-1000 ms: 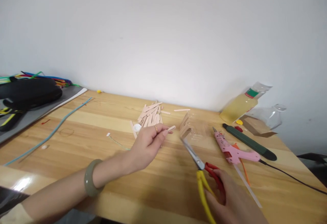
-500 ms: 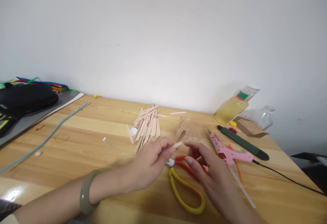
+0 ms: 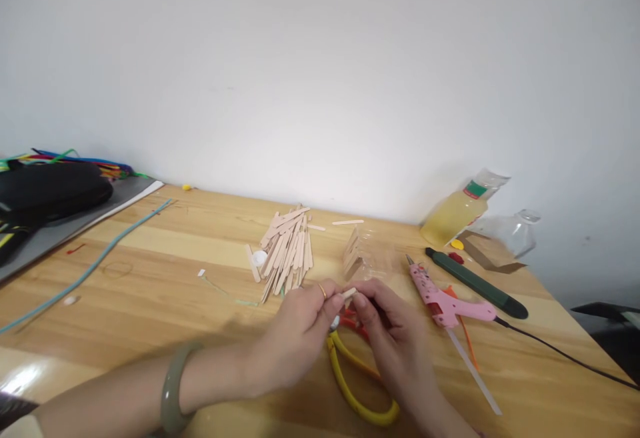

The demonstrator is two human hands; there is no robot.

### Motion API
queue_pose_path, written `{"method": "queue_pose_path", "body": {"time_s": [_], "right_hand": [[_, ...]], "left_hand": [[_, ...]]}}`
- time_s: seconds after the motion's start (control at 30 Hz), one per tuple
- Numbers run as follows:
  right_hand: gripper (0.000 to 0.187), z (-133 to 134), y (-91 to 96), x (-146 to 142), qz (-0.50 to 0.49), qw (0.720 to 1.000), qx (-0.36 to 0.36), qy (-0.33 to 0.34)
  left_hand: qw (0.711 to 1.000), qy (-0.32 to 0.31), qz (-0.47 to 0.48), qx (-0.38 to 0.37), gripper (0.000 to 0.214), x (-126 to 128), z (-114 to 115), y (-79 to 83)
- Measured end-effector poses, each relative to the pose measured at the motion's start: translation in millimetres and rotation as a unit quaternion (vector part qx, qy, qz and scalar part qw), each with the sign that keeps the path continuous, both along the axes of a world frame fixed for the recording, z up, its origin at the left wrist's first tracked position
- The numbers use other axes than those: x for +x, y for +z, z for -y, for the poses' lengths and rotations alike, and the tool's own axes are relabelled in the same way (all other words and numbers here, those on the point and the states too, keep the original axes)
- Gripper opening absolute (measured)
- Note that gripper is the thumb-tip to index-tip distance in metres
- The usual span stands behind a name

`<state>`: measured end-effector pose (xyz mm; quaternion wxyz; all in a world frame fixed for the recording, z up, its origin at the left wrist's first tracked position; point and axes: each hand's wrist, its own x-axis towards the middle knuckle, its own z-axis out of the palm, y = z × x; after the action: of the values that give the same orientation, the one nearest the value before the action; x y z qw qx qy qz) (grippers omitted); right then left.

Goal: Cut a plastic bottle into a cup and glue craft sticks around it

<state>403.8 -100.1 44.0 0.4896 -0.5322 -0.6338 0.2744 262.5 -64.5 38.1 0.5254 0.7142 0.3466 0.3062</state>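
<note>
My left hand [image 3: 300, 331] pinches a short piece of wooden craft stick [image 3: 349, 293] between thumb and fingers. The thumb and forefinger of my right hand [image 3: 393, 325] close on the stick's other end, so the two hands meet. Most of the stick is hidden by the fingers. Beneath my hands lie pliers with one yellow handle [image 3: 345, 375] and one red handle [image 3: 353, 321], partly covered. A heap of craft sticks [image 3: 290, 248] lies beyond my left hand. Right of my right hand rests a pink glue gun [image 3: 453, 303] with a clear glue stick [image 3: 473, 371] near its handle.
A clear plastic box [image 3: 377, 251] stands behind my hands. At the right are a dark green cutter-like tool [image 3: 477, 283], a tilted bottle of yellow liquid [image 3: 455, 215] and a clear glass bottle [image 3: 520, 235]. A blue cord [image 3: 100, 261] and a black case [image 3: 55, 191] lie left.
My right hand has moved left to meet my left hand and now pinches the free end of the stick. The stick has come slightly lower.
</note>
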Motion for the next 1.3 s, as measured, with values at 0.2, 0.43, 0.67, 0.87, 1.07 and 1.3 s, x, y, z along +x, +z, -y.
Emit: {"method": "queue_pose_path", "body": {"time_s": [0.2, 0.43, 0.67, 0.87, 1.07, 1.3], "right_hand": [[0.021, -1.1, -6.5, 1.7, -0.033, 0.998, -0.060, -0.007], [0.030, -7.3, -8.6, 0.8, -0.086, 0.983, -0.161, -0.017], [0.034, -11.9, -6.6, -1.5, -0.144, 0.963, -0.226, -0.020], [0.033, -8.8, -12.9, -7.5, -0.141, 0.968, -0.203, -0.038], [0.029, -6.1, -18.2, -7.9, -0.118, 0.978, -0.173, -0.010], [0.030, -6.9, -22.6, -8.0, -0.168, 0.966, -0.198, 0.006]], "left_hand": [[0.999, 0.048, -0.020, -0.010, 0.040, 4.5, -0.1, -4.5], [0.995, 0.071, -0.063, -0.034, 0.045, 5.8, -4.6, -8.6], [0.996, 0.039, -0.065, -0.039, 0.041, 4.8, -8.3, -13.2], [0.995, 0.041, -0.090, 0.004, 0.036, 6.4, -6.6, -13.4], [0.989, -0.044, -0.042, -0.137, 0.044, 2.9, -13.3, -12.0], [0.975, -0.064, -0.030, -0.209, 0.048, 2.3, -20.3, -12.7]]}}
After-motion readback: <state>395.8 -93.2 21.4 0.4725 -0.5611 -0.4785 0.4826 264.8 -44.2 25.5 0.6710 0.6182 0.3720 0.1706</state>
